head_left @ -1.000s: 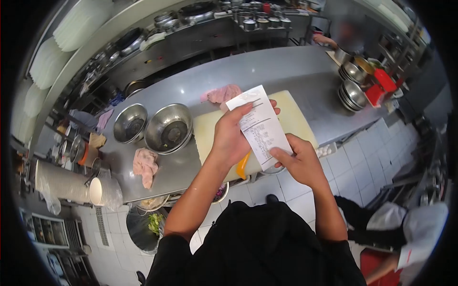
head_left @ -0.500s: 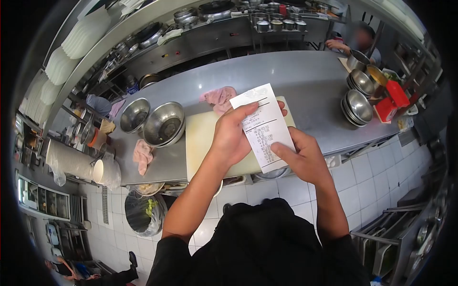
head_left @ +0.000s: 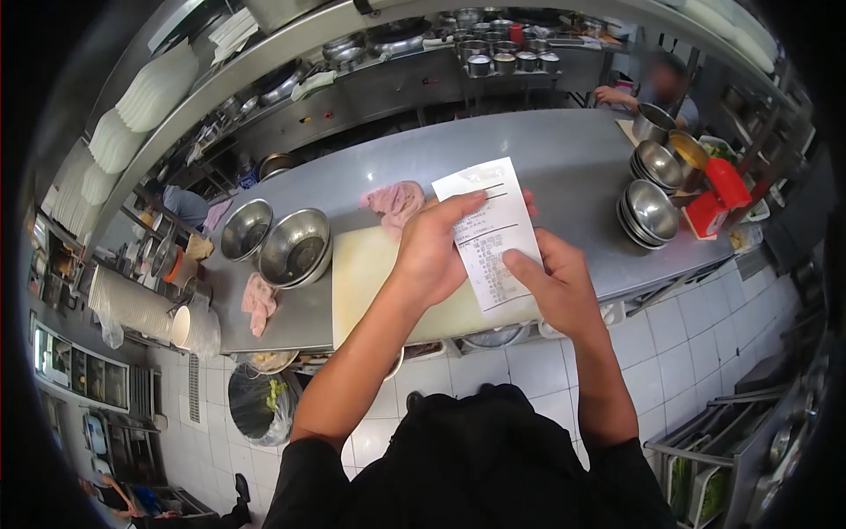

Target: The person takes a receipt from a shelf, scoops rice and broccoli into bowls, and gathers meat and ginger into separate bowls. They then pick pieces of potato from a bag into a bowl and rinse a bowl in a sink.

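The left hand [head_left: 432,251] is clamped on the paper slip [head_left: 490,231], thumb in front; the right hand [head_left: 561,280] pinches its near right edge. The slip is held above the cutting board [head_left: 363,278]. Two metal bowls [head_left: 300,231] sit left, the right one holding specks too small to name. More bowls [head_left: 654,210] stand stacked right. Near left, a bin [head_left: 248,407] contains green leaves [head_left: 276,394].

My receipt [head_left: 490,234]: white, black-printed, black-barred. Board [head_left: 366,264]: pale yellow. Worktop [head_left: 573,167]: grey. Cloths [head_left: 394,204]: pink. My sleeves [head_left: 308,480]: plain black.
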Demonstrator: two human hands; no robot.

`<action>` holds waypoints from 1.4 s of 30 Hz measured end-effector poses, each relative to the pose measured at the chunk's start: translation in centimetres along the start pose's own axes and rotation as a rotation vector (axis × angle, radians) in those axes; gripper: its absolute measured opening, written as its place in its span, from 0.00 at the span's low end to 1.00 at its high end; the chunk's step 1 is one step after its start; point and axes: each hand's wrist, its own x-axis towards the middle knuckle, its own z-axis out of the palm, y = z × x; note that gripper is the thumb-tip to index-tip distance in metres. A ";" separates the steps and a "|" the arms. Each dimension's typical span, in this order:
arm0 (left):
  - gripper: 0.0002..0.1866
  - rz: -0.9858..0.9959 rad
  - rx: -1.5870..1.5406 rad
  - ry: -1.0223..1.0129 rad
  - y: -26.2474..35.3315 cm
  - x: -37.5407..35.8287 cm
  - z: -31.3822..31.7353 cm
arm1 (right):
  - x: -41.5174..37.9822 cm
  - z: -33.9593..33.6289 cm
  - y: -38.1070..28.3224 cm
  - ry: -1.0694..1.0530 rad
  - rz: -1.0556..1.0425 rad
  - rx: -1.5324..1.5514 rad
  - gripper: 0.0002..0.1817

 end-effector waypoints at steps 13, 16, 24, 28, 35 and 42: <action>0.24 0.060 0.066 -0.086 2.1 1.8 1.1 | 1.8 -0.7 -1.4 -0.021 -0.039 0.075 0.13; 0.24 0.064 0.068 -0.094 2.4 1.9 1.0 | 2.2 -0.5 -1.6 -0.027 -0.053 0.065 0.14; 0.24 0.113 0.137 -0.128 5.1 2.9 1.8 | 5.0 0.4 -4.2 -0.004 -0.132 0.029 0.14; 0.23 0.179 0.192 -0.132 7.9 4.6 2.4 | 8.5 0.9 -6.0 0.044 -0.231 -0.001 0.14; 0.16 0.324 0.262 -0.003 12.0 8.0 2.2 | 14.7 1.5 -6.3 0.078 -0.224 0.237 0.14; 0.15 0.397 0.371 0.072 12.6 7.5 1.7 | 16.5 1.5 -7.0 0.077 -0.293 0.232 0.14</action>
